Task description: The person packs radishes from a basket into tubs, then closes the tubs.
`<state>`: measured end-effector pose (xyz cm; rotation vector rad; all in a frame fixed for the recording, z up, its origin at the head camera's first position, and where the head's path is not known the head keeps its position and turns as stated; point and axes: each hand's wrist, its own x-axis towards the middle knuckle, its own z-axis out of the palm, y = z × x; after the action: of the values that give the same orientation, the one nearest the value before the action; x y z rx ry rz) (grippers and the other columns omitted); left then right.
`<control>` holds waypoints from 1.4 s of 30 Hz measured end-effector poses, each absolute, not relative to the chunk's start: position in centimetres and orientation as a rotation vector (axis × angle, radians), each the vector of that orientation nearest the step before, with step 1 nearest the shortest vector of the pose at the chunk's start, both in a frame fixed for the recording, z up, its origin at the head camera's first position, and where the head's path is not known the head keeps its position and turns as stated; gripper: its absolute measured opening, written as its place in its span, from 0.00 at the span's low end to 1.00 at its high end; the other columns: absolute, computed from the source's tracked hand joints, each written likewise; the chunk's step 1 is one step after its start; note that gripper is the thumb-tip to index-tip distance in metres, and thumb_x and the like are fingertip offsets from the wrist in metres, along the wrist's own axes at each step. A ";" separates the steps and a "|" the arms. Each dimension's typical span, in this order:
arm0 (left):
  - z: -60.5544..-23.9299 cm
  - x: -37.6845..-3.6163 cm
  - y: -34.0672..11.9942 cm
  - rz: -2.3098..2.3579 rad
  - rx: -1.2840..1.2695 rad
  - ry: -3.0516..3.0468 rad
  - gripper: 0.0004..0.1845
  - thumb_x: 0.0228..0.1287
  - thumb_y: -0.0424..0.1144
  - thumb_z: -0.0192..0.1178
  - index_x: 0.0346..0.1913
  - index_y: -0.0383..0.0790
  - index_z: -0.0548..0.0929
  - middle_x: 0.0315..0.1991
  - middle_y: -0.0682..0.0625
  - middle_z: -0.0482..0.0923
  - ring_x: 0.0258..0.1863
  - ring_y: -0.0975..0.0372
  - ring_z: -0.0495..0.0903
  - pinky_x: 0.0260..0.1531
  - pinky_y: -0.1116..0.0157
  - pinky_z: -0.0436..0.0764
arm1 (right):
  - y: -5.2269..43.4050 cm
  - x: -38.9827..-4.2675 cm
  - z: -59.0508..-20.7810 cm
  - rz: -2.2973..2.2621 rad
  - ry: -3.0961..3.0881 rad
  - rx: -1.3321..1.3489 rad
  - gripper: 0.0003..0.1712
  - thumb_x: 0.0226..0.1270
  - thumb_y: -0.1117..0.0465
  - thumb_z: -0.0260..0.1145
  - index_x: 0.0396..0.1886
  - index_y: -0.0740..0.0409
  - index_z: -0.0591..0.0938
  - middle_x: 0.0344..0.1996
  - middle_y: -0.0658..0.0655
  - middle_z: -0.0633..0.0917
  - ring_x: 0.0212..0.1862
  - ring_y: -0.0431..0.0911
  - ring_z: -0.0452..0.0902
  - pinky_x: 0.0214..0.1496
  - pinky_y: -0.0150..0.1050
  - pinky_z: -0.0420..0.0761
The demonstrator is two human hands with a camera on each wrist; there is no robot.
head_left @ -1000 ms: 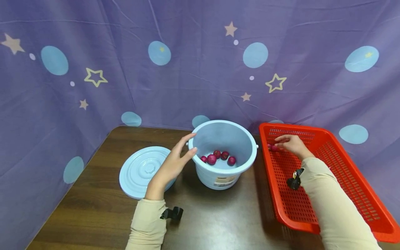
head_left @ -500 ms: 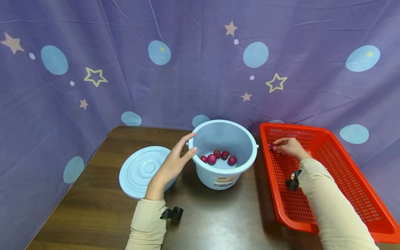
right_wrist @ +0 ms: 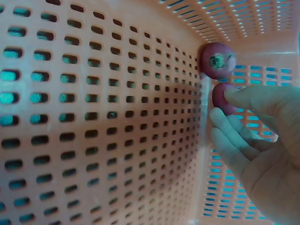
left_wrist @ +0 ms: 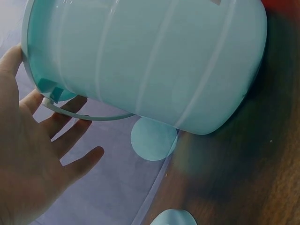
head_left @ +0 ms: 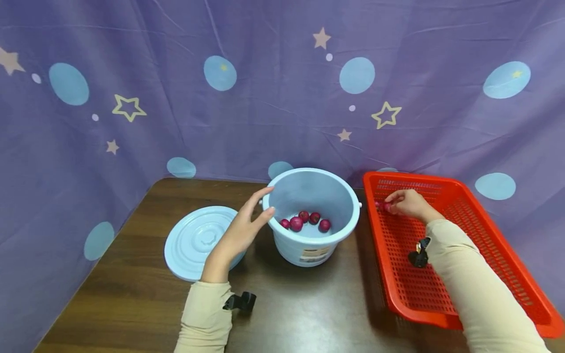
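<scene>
A light blue bucket with several red radishes on its bottom stands mid-table. My left hand is spread at its left rim, thumb and index fingertip right at the edge. In the left wrist view the other fingers reach loosely past the bucket's handle. My right hand is down in the far left corner of a red perforated basket. There its thumb and fingers pinch a small radish, seen in the right wrist view. Right beside it, in the corner, sits another radish.
Left of the bucket, a round light blue lid lies flat on the brown wooden table, partly behind my left hand. A purple curtain hangs along the back edge. The basket's raised walls surround my right hand.
My right hand has moved slightly left and closed its thumb and fingers on a radish in the basket's corner. The left hand keeps its place at the bucket; the head view has shifted slightly.
</scene>
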<state>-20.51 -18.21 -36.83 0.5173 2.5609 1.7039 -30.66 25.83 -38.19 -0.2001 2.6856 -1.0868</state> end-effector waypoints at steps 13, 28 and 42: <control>-36.9 -20.6 -18.1 1.720 0.517 2.556 0.30 0.74 0.58 0.51 0.75 0.65 0.59 0.76 0.54 0.53 0.74 0.55 0.53 0.67 0.38 0.56 | 26.2 -28.2 -34.2 -1.035 2.717 -0.430 0.14 0.65 0.65 0.68 0.49 0.67 0.83 0.40 0.59 0.87 0.39 0.40 0.80 0.41 0.31 0.79; -36.9 -20.6 -18.1 1.724 0.518 2.554 0.29 0.74 0.57 0.52 0.75 0.65 0.60 0.76 0.54 0.53 0.73 0.53 0.55 0.66 0.39 0.58 | 24.8 -25.5 -31.1 -1.198 2.699 -0.617 0.13 0.67 0.62 0.69 0.49 0.60 0.83 0.42 0.56 0.87 0.42 0.42 0.83 0.45 0.28 0.78; -37.2 -21.0 -18.1 1.712 0.541 2.575 0.30 0.74 0.57 0.51 0.75 0.64 0.59 0.76 0.54 0.54 0.73 0.55 0.56 0.67 0.43 0.60 | 20.6 -23.5 -29.2 -1.407 2.605 -0.746 0.15 0.66 0.63 0.70 0.52 0.60 0.82 0.42 0.58 0.86 0.41 0.52 0.84 0.45 0.36 0.84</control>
<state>-20.96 -18.14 -37.16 0.5405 2.5752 1.7119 -23.49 20.59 -29.17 -0.7460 2.6050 -1.4072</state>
